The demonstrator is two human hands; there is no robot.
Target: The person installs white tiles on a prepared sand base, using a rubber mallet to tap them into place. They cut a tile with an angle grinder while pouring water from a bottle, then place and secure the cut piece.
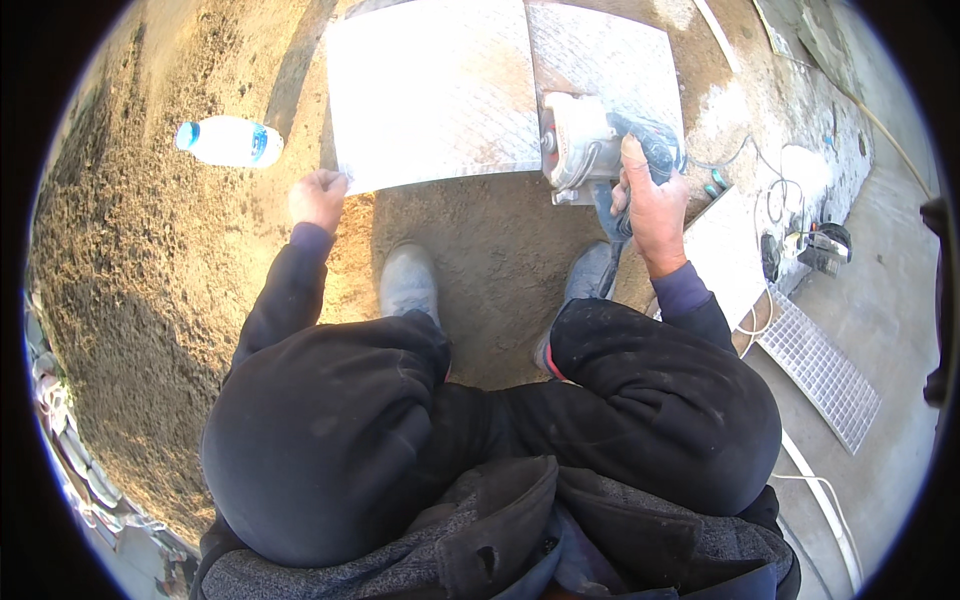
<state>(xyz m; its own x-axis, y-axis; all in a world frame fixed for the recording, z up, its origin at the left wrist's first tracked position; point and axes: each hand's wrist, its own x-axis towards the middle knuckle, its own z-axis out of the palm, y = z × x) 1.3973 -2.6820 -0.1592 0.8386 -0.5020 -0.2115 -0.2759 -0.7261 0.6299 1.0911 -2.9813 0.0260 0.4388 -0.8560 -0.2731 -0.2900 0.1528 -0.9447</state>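
Two large white dusty tiles lie side by side before me, a left one (428, 85) and a right one (610, 60). My left hand (318, 200) has its fingers closed on the near-left corner of the left tile. My right hand (652, 210) grips the dark blue handle of a hand-held power cutter (575, 140), whose pale guard rests over the right tile near the seam between them. The underside of the cutter is hidden.
A water bottle (220, 140) lies on the dirt at left. My booted feet (408, 282) are below the tiles. At right are another tile (715, 255), cords, a black tool (825, 248), a perforated panel (820, 372) and a pale strip (822, 500) on concrete.
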